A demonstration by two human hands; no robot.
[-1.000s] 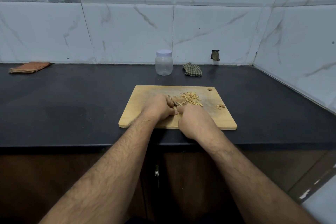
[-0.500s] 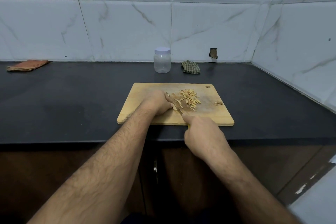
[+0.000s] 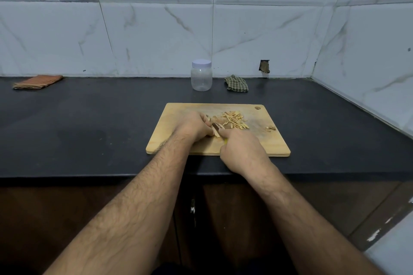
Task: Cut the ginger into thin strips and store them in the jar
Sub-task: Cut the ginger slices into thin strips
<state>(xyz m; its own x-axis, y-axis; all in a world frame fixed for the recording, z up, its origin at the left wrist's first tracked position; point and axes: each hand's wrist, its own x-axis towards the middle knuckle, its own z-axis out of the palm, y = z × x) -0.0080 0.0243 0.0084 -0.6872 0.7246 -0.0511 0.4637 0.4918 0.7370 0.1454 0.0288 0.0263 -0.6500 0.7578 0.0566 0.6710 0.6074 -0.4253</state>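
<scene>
Left hand [image 3: 194, 126] curled on ginger [image 3: 218, 121] mid cutting board [image 3: 178, 131]; right hand [image 3: 240, 148] wrapped round knife [image 3: 216, 128], blade seemingly against it. Strips [image 3: 234, 120] heaped just right. Lidded jar [image 3: 201, 75] behind, well apart.

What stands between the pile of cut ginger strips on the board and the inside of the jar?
The jar's white lid is on, closing the mouth. The counter between the ginger strips and jar is bare.

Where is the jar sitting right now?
In the head view the jar stands lidded at the back of the counter against the wall, behind the cutting board, with the checked cloth to its right.
</scene>
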